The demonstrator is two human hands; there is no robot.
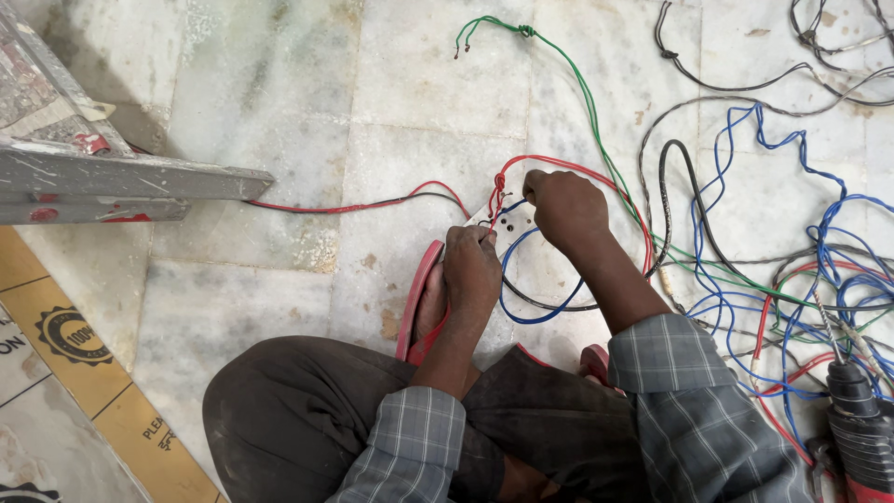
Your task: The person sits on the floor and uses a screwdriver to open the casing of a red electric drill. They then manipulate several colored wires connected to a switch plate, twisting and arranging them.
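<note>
Marble floor [279,93] underlies both hands: left hand [471,270] and right hand [564,207], close together, pinch the red wire [500,191] between them.

Stained marble floor [279,112], paint-spattered metal ladder [112,172]

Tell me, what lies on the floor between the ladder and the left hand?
In the head view, a red wire paired with a dark one runs across bare marble floor from the ladder toward the left hand.
</note>
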